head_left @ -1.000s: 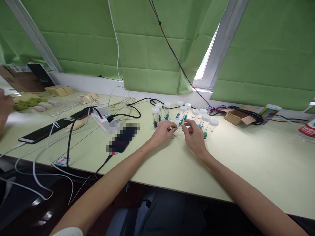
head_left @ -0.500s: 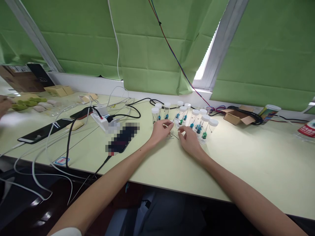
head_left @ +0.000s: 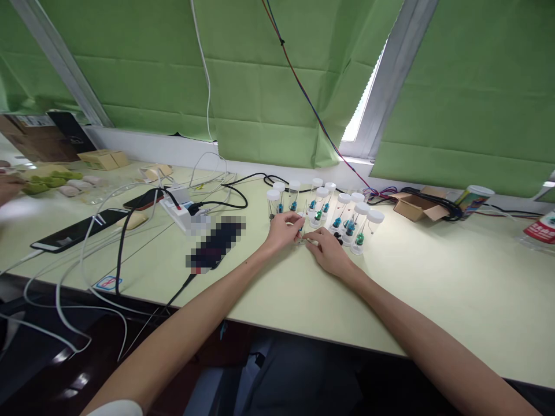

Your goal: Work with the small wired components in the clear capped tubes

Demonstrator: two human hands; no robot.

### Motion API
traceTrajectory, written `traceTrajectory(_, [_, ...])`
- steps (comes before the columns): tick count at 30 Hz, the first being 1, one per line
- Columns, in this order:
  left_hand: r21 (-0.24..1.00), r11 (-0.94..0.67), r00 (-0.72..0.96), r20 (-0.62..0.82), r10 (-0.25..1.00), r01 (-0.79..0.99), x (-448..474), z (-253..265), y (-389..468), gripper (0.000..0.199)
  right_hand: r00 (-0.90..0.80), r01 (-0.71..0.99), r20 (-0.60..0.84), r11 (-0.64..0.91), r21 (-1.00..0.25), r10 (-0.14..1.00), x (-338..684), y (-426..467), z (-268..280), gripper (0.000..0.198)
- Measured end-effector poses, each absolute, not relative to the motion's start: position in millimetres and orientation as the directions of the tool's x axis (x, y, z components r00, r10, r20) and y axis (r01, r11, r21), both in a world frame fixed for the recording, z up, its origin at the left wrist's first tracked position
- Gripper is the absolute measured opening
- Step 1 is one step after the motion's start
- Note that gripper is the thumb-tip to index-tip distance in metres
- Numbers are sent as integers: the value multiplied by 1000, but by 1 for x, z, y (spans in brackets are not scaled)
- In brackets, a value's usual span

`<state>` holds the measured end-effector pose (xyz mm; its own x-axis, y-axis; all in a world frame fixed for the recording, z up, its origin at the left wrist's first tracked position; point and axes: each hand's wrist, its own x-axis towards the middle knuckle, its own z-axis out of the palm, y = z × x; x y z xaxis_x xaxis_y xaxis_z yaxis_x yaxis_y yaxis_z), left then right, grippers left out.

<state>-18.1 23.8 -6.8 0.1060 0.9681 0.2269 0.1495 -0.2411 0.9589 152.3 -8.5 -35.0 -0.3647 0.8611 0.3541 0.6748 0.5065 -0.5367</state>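
My left hand [head_left: 284, 230] is closed around a small clear tube [head_left: 301, 240], whose base shows just below my fingers. A bit of blue shows by its fingertips. Close by on the right, the fingers of my right hand [head_left: 328, 251] are pinched at the tube's side; whatever they hold is too small to make out. Behind and beside both hands stand several clear vials [head_left: 359, 231] with white caps, each holding a small blue or green piece with a thin wire. A small black item [head_left: 338, 237] lies just past my right hand.
Left of my hands lie a blurred-out phone [head_left: 219, 245], a white power strip [head_left: 180, 215] with tangled cables, and another phone [head_left: 78, 232]. An open cardboard box [head_left: 414, 208] and a can [head_left: 474, 199] stand at the back right. Another person's hand [head_left: 9, 188] shows at far left.
My right hand has moved slightly left, its fingertips now closer to my left hand and the tube. The black item beside it has come into view. My left hand stays nearly in place.
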Motion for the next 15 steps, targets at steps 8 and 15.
traceTrajectory(8, [971, -216, 122, 203, 972, 106, -17, -8, 23, 30, -338, 697, 379, 500, -514, 861, 146, -4, -35, 22])
traceTrajectory(15, [955, -275, 146, 258, 955, 111, -19, 3, 21, 31, -309, 734, 361, 462, -498, 880, 137, 0, -32, 12])
